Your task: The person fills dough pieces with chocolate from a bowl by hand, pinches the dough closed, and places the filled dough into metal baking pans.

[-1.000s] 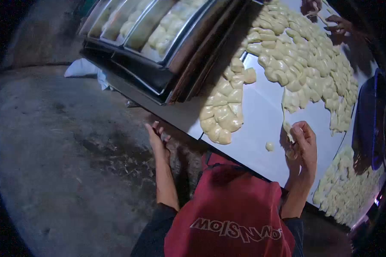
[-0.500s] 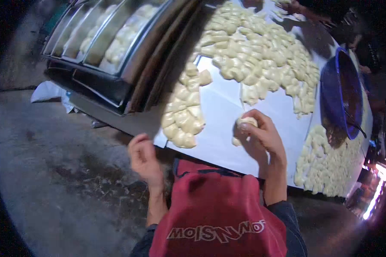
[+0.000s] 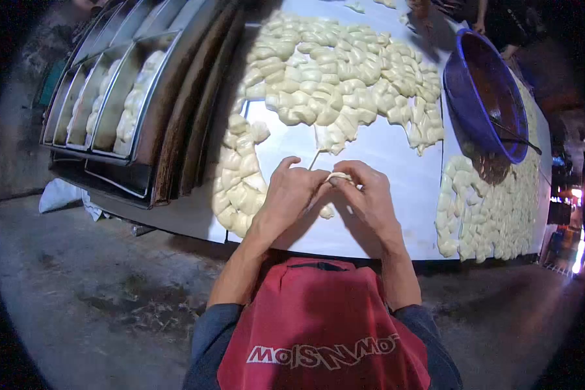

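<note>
The dough piece [image 3: 339, 176] is small, pale and cream-coloured, pinched into a lump. It lies at 6 o'clock from the large dough heap [image 3: 331, 71].

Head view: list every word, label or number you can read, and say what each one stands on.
"WOISNNMO": white capitals on the red apron, seen upside down. The end letters are unclear, so this reading is rough.
Lights at the right edge: too blurred to show any text.
Dough in the fingers, trays and basin: no text to be seen.
</note>
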The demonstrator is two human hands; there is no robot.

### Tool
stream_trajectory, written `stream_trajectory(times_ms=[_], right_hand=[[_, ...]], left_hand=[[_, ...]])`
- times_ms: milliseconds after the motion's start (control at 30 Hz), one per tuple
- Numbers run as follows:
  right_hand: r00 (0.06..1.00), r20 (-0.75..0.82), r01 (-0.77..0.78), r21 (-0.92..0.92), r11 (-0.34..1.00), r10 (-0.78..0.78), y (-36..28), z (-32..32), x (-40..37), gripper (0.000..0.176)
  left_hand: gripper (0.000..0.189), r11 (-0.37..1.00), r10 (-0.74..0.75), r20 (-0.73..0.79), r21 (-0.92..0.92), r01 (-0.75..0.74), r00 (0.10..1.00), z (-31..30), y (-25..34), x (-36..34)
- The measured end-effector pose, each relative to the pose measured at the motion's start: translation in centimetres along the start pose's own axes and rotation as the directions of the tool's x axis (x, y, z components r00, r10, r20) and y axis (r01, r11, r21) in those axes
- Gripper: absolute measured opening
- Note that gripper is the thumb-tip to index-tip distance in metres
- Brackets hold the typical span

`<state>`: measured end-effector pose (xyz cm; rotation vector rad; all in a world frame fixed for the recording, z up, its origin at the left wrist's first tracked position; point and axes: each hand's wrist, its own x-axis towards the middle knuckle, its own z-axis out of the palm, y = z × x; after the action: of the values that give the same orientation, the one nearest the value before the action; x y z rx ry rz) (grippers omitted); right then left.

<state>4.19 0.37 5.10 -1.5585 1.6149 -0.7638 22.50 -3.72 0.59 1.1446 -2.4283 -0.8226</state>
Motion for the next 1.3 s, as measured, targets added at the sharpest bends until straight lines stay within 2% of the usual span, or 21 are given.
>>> stream_trajectory(times_ms=[67, 133, 200, 300, 333, 433, 467, 567, 600, 700, 767, 833, 900, 967, 1000, 1033, 1100, 1133, 1167, 1233, 1300], right_hand=[[0.996, -0.073, 0.056, -0.017, 0.998, -0.057, 1.3, 1.1, 0.0, 0.017], [0.987, 0.02, -0.155, 0.348, 0.925, 0.158, 2.3, 1.7, -0.1, 0.016], [0.967, 0.116, -0.243, 0.681, 0.691, 0.226, 3.0, 2.2, -0.1, 0.014], [0.943, 0.275, -0.33, 0.835, 0.441, 0.185, 3.5, 0.9, -0.8, 0.015], [0.957, 0.25, -0.281, 0.924, 0.261, 0.144, 3.4, 0.6, -1.2, 0.017], [0.976, 0.087, -0.123, 0.977, 0.174, 0.2, 4.0, -0.3, -1.0, 0.025], [0.972, 0.099, -0.143, 0.97, 0.199, 0.213, 3.8, -0.6, -0.9, 0.028], [0.943, 0.186, -0.271, 0.91, 0.312, 0.278, 4.6, -1.7, -1.0, 0.038], [0.944, 0.16, -0.258, 0.903, 0.342, 0.289, 4.6, -1.8, -1.1, 0.037], [0.953, 0.123, -0.232, 0.886, 0.402, 0.278, 4.3, -1.8, -1.5, 0.032], [0.964, 0.132, -0.223, 0.878, 0.425, 0.232, 4.8, -1.9, -1.8, 0.029], [0.958, 0.13, -0.238, 0.86, 0.451, 0.257, 5.8, -2.2, -1.9, 0.028], [0.94, -0.05, -0.238, 0.612, 0.754, 0.337, 6.0, -2.2, -2.1, 0.028], [0.956, -0.262, 0.035, 0.548, 0.835, 0.132, 6.9, -2.3, -2.3, 0.027], [0.96, -0.219, -0.009, 0.603, 0.797, 0.177, 6.8, -3.0, -2.7, 0.025], [0.961, -0.174, -0.05, 0.654, 0.755, 0.215, 6.7, -3.6, -2.9, 0.023], [0.937, -0.325, 0.077, 0.548, 0.833, 0.128, 6.9, -4.2, -2.9, 0.03], [0.933, -0.339, 0.117, 0.594, 0.796, 0.116, 6.7, -4.6, -3.1, 0.031], [0.93, -0.352, 0.157, 0.636, 0.756, 0.103, 6.4, -5.1, -3.2, 0.033], [0.98, -0.179, 0.145, 0.943, 0.299, 0.09, 3.9, -7.1, -4.3, 0.029], [0.976, -0.167, 0.148, 0.979, 0.137, 0.138, 3.6, -8.8, -4.5, 0.021]], left_hand=[[0.018, 0.99, -0.018, 0.039, 0.138, 0.013, 0.999, 0.2, 0.0, 0.1], [0.021, 0.989, 0.03, -0.038, 0.147, -0.024, 0.999, 0.8, -0.5, 0.1], [0.034, 0.988, 0.045, -0.05, 0.149, -0.037, 0.998, 1.3, -1.2, -0.4], [0.043, 0.954, 0.007, -0.109, 0.298, 0.026, 0.994, 3.0, -1.6, -0.6], [0.054, 0.944, -0.046, -0.049, 0.325, 0.06, 0.998, 3.7, -2.0, -0.7], [0.064, 0.961, -0.058, -0.091, 0.266, 0.08, 0.994, 3.9, -2.4, -0.4], [0.08, 0.959, -0.083, -0.023, 0.272, 0.086, 0.996, 3.5, -2.2, -0.4], [0.091, 0.943, -0.112, -0.057, 0.308, 0.125, 0.992, 0.7, 1.1, -0.2], [0.099, 0.964, -0.04, -0.127, 0.257, 0.072, 0.991, 0.4, 1.8, -0.3], [0.069, 0.994, -0.085, -0.123, -0.077, 0.076, 0.989, -1.0, 4.8, 1.4], [0.048, 0.993, -0.005, -0.2, -0.116, -0.018, 0.98, -0.4, 5.1, 2.4], [0.028, 0.813, -0.223, -0.059, -0.563, 0.152, 0.973, 0.2, 5.8, 2.9], [0.026, 0.853, -0.229, -0.056, -0.493, 0.173, 0.972, 0.9, 5.6, 2.9], [0.033, 0.829, -0.204, -0.037, -0.538, 0.152, 0.978, 1.5, 6.0, 3.0], [0.038, 0.815, -0.19, -0.027, -0.562, 0.142, 0.981, 1.9, 6.6, 3.3], [0.055, 0.85, -0.175, -0.096, -0.516, 0.101, 0.98, 2.4, 7.5, 3.5], [0.064, 0.907, -0.048, -0.454, -0.394, -0.151, 0.89, 3.8, 9.0, 5.2], [0.066, 0.904, 0.037, -0.57, -0.331, -0.271, 0.821, 4.1, 9.8, 6.4], [0.069, 0.839, 0.073, -0.556, -0.415, -0.352, 0.828, 5.0, 10.5, 7.4], [0.075, 0.671, 0.138, -0.538, -0.567, -0.478, 0.832, 7.7, 11.9, 8.5], [0.089, 0.649, 0.134, -0.594, -0.552, -0.523, 0.793, 9.2, 13.5, 9.8]])
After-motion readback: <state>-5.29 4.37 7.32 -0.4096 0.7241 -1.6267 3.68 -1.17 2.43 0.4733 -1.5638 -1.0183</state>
